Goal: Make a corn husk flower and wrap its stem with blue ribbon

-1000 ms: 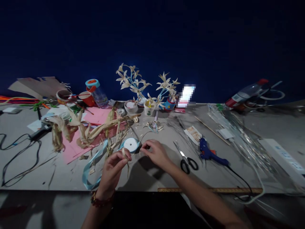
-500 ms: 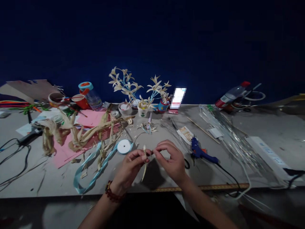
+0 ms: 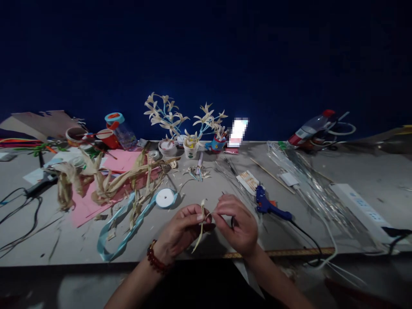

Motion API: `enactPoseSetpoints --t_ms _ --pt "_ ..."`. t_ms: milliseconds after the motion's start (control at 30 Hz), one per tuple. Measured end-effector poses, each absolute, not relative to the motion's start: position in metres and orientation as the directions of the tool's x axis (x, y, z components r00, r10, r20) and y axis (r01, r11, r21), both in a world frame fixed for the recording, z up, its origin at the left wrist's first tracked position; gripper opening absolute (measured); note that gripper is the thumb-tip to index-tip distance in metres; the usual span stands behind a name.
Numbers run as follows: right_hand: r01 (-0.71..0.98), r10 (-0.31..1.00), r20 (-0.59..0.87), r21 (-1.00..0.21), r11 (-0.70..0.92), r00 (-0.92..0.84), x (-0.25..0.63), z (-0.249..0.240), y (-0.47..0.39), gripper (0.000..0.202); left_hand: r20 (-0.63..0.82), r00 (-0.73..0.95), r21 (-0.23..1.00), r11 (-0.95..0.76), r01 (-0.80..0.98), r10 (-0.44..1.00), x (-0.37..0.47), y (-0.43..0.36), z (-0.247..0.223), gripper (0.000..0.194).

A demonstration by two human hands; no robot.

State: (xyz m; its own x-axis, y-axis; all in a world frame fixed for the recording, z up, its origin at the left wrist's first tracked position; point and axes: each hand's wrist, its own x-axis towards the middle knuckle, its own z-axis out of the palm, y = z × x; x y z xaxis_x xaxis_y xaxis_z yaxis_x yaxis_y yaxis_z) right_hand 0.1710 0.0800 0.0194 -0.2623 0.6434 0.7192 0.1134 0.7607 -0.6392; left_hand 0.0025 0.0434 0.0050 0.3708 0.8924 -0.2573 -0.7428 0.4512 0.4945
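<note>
Between thumb and fingers, my left hand (image 3: 186, 223) grips a small piece of pale corn husk (image 3: 201, 234) cut into narrow, petal-like strips. One strip points up and another hangs down below the thumb. My right hand (image 3: 236, 221) is closed close beside it, with thumb and forefinger pinching the end of a thin pale strip that reaches across from the left hand. Whether that strip belongs to the same husk piece I cannot tell. Finished husk flowers (image 3: 167, 118) on blue stems stand in cups behind the hands, and a few more husk flowers (image 3: 198, 172) lie on the table.
Left of my hands lie a blue ribbon roll (image 3: 165, 198), dried corn husks (image 3: 106, 186) and pink paper (image 3: 82, 210). To the right are a blue glue gun (image 3: 270, 206) with its cord, thin wires (image 3: 317, 189), a wooden stick (image 3: 272, 175) and a power strip (image 3: 362, 210).
Both hands have shifted slightly right and down with the husk. The right hand has turned more palm-down, and a thin pale strip now shows between the hands. The camera view has shifted a little.
</note>
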Motion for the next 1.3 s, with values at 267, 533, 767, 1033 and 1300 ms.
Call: enactPoseSetpoints --t_ms 267,533,767,1033,1300 --pt "-0.094 0.747 0.497 -0.854 0.512 -0.442 0.180 0.018 0.087 0.008 -0.281 0.387 0.528 0.479 -0.701 0.878 0.007 0.043 0.007 0.020" --pt "-0.018 0.777 0.538 -0.825 0.564 -0.327 0.181 0.022 0.087 0.011 -0.281 0.229 0.686 0.362 -0.632 0.932 0.010 0.041 0.014 0.018" --pt "0.089 0.713 0.608 -0.736 0.671 -0.350 0.177 0.029 0.086 0.016 -0.222 0.178 0.782 0.284 -0.555 0.959 0.009 0.039 0.015 0.018" --pt "0.151 0.680 0.624 -0.684 0.714 -0.386 0.179 0.030 0.088 0.015 -0.220 0.188 0.792 0.288 -0.539 0.957 0.008 0.037 0.015 0.019" --pt "0.198 0.647 0.646 -0.628 0.752 -0.405 0.179 0.034 0.089 0.013 -0.216 0.200 0.791 0.291 -0.539 0.956 0.008 0.039 0.013 0.019"
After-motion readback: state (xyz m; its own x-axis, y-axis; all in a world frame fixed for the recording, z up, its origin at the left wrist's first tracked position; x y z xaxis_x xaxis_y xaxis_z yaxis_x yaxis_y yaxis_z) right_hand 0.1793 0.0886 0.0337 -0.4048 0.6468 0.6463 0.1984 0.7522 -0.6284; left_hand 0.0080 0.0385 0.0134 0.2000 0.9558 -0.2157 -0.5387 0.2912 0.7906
